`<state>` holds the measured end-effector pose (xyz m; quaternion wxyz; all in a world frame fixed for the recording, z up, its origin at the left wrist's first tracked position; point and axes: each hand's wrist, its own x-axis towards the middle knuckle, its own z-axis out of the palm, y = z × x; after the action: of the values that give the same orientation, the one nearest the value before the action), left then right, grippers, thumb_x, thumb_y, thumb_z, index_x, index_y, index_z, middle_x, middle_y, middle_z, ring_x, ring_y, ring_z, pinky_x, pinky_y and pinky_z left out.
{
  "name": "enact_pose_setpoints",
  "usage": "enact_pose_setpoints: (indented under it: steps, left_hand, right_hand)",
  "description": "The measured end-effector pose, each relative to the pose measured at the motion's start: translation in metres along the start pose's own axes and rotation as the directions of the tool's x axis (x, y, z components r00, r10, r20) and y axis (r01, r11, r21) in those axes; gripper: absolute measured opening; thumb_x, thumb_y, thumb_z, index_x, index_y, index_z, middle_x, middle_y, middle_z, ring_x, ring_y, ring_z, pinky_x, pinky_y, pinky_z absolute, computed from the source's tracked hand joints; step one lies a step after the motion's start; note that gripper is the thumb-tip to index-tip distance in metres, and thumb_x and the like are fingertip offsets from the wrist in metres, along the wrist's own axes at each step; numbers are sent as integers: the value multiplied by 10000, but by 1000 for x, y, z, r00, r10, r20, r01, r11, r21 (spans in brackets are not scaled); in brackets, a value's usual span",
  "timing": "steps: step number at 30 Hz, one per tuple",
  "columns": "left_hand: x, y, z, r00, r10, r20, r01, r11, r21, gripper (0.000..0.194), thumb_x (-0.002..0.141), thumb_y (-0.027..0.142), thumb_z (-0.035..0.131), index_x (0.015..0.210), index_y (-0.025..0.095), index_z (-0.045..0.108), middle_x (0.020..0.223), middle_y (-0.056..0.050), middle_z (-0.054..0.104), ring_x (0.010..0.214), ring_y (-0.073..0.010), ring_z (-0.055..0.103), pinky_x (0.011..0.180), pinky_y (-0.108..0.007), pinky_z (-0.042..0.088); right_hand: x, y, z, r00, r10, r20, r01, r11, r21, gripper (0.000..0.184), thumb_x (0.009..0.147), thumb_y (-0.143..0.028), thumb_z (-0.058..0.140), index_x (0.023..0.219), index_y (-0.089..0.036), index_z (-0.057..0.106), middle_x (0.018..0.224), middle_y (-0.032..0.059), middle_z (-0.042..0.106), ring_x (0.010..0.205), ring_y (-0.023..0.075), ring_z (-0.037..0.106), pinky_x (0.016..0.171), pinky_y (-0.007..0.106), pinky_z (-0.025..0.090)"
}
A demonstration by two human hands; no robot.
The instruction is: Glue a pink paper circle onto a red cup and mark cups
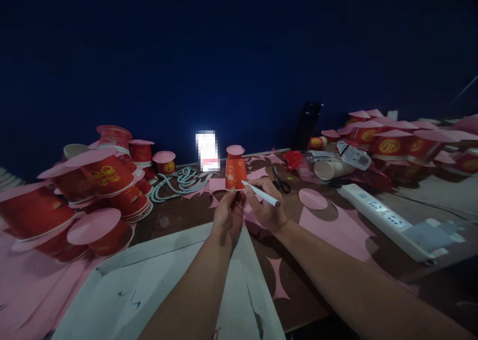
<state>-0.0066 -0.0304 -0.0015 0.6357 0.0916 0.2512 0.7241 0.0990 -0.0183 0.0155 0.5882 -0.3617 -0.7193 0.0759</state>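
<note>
My left hand (pixel 227 214) is closed on the lower rim of a red paper cup (pixel 235 172), which stands upside down with a pink paper disc (pixel 235 150) on top. My right hand (pixel 267 206) grips a white marker (pixel 264 195) with a dark end. The marker's front end points at the cup's lower right side; whether it touches the cup I cannot tell. Both hands are close together above the far edge of a white board (pixel 179 260) with dark marks.
Red cups with pink discs pile up at left (pixel 108 173) and right (pixel 390 143). A lit phone (pixel 207 151), a coiled cable (pixel 174 183), scissors (pixel 281 180), a bag of cups (pixel 332 168), a power strip (pixel 381 220) and pink paper scraps (pixel 277 279) lie around.
</note>
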Motion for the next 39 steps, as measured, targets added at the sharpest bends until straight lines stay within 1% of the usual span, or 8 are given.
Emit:
enact_pose_setpoints:
  steps: [5, 10, 16, 23, 25, 30, 39]
  left_hand:
    - [1, -2, -2, 1000, 15, 26, -15, 1000, 8, 49, 765, 142, 640, 804, 113, 647, 794, -59, 679, 730, -109, 636, 789, -247, 510]
    - [-2, -1, -1, 1000, 28, 15, -28, 999, 42, 69, 763, 149, 644, 818, 109, 654, 837, -73, 688, 775, -120, 642, 799, -248, 507]
    - [-6, 1, 2, 1000, 21, -6, -21, 999, 40, 51, 760, 134, 637, 804, 114, 653, 859, -75, 689, 802, -122, 648, 836, -249, 492]
    - [-4, 1, 0, 1000, 20, 4, -20, 999, 49, 63, 751, 141, 652, 809, 116, 656, 829, -66, 686, 767, -117, 642, 808, -248, 494]
    - [-5, 1, 0, 1000, 20, -1, -20, 998, 51, 50, 752, 139, 649, 797, 118, 655, 813, -62, 685, 758, -115, 640, 797, -240, 495]
    - [-6, 1, 3, 1000, 23, -21, -22, 999, 48, 27, 763, 131, 632, 784, 121, 646, 808, -60, 682, 752, -113, 633, 786, -238, 493]
    - [-6, 2, 2, 1000, 23, 18, -24, 998, 56, 38, 770, 147, 626, 784, 121, 648, 820, -62, 680, 760, -111, 632, 791, -233, 486]
  right_hand:
    - [0, -2, 0, 999, -47, 12, 47, 999, -26, 109, 850, -263, 575, 924, -203, 628, 855, 63, 678, 799, 195, 628, 737, 347, 497]
    - [0, -2, 0, 996, -78, 52, 80, 996, -45, 118, 858, -275, 570, 931, -207, 634, 851, 54, 681, 796, 191, 626, 738, 342, 485]
    - [-1, -2, 1, 994, -97, 43, 99, 994, -55, 115, 857, -264, 575, 937, -203, 632, 859, 53, 676, 797, 189, 620, 740, 341, 476]
    - [1, -2, 0, 994, -93, 53, 96, 994, -59, 120, 870, -273, 557, 942, -204, 624, 875, 59, 684, 812, 191, 626, 759, 348, 470]
    - [1, -3, -1, 993, -106, 59, 109, 992, -56, 119, 872, -268, 556, 951, -209, 623, 894, 57, 689, 825, 189, 627, 768, 347, 466]
    - [2, -4, -2, 990, -123, 67, 128, 989, -77, 112, 871, -264, 558, 942, -205, 621, 866, 56, 687, 804, 189, 625, 751, 345, 458]
    - [1, -5, -2, 989, -134, 63, 139, 987, -79, 115, 870, -264, 557, 949, -206, 617, 890, 57, 693, 825, 189, 628, 765, 349, 452]
